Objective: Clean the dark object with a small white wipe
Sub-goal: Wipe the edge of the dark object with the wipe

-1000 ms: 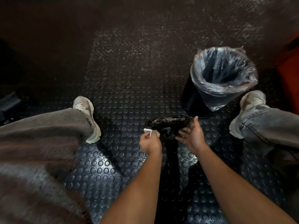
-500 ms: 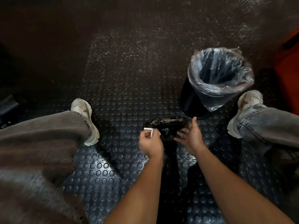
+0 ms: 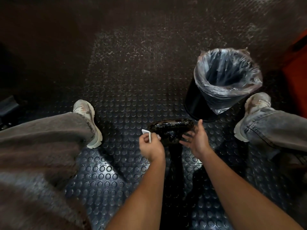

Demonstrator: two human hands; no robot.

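A dark, glossy, rough-surfaced object (image 3: 171, 128) with a long stem running down toward me stands between my legs over the studded floor. My left hand (image 3: 150, 146) pinches a small white wipe (image 3: 147, 132) at the object's left edge. My right hand (image 3: 196, 140) is at the object's right edge with its fingers spread and straight, the fingertips touching or nearly touching the dark surface. I cannot tell whether the wipe touches the object.
A black bin (image 3: 221, 87) lined with a clear plastic bag stands just beyond the object on the right. My left shoe (image 3: 88, 122) and right shoe (image 3: 252, 112) flank the spot on dark studded rubber flooring (image 3: 132, 90). An orange surface (image 3: 297, 80) is at far right.
Both hands stay at the object's edges with only slight shifts. The view has drifted a little, and the wipe remains pinched in my left hand.
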